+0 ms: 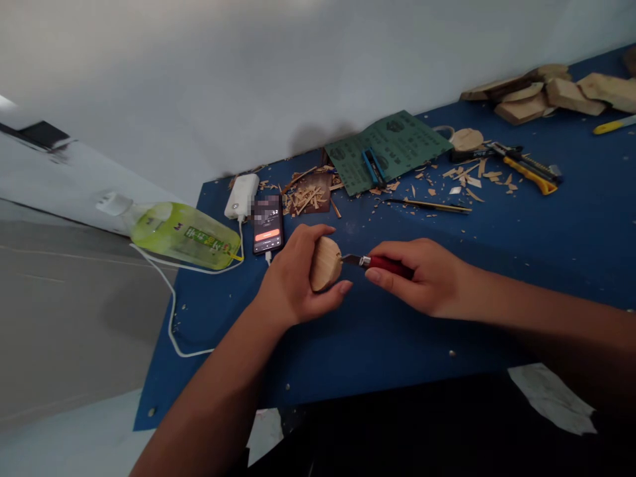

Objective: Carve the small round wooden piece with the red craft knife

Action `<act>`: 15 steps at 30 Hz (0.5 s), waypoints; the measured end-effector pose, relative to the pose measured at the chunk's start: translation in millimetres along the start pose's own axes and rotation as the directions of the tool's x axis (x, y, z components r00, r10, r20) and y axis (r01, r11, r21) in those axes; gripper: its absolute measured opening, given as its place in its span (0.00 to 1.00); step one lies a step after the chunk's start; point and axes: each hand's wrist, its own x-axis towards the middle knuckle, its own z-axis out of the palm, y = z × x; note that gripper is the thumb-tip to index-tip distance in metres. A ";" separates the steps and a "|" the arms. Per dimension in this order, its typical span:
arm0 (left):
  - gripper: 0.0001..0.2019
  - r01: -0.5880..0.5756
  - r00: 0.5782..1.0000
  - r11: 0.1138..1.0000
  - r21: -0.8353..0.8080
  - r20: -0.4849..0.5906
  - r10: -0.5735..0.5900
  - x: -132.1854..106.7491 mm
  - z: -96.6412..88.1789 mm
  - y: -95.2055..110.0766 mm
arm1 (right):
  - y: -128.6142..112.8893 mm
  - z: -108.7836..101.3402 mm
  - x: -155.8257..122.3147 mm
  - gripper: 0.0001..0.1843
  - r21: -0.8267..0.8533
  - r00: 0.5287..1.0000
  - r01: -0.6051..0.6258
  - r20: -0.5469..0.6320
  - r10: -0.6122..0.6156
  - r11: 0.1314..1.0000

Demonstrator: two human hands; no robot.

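Note:
My left hand (293, 281) is closed round a pale wooden block (325, 264) with a rounded outline, held above the blue table. The thumb lies along the near side and the fingers wrap the far side. In my right hand (422, 275) is a carving knife (390, 266) with a dark red handle and a metal collar. Its short blade (352, 259) points left, and the tip meets the block's right edge, where a small notch shows. The side of the block towards the left palm is hidden.
Behind the hands lie wood shavings (305, 197), a green sandpaper sheet (397, 142) with a blue cutter (373, 167), and a yellow utility knife (531, 169). Wood blocks (527, 106) pile at back right. To the left are a phone (267, 225), power bank (242, 195), cable and yellow-green bottle (183, 235).

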 end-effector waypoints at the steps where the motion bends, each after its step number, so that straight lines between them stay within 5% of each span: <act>1: 0.32 0.036 0.999 0.994 -0.098 -0.010 -0.037 -0.4 1.3 -0.1 | -0.3 -0.5 -0.2 0.19 -0.008 1.000 0.002 -0.002 -0.002 1.000; 4: 0.29 0.209 0.964 0.909 -0.360 -0.077 -0.253 0.0 9.1 1.8 | -0.8 -0.8 -0.4 0.18 -0.062 1.000 0.027 -0.012 -0.027 0.998; 7: 0.21 0.314 0.881 0.782 -0.538 -0.141 -0.451 3.9 19.8 3.9 | -1.2 0.8 0.2 0.18 -0.122 0.999 0.051 -0.010 -0.053 0.991; 13: 0.32 0.504 0.596 0.396 -0.768 -0.022 -0.802 14.6 31.5 -1.0 | -3.0 7.1 -0.3 0.16 -0.238 0.995 0.091 0.057 -0.080 0.967; 15: 0.33 0.549 0.548 0.315 -0.774 0.049 -0.835 16.2 31.7 -1.7 | -2.4 9.3 -1.3 0.15 -0.271 0.993 0.116 0.055 -0.105 0.956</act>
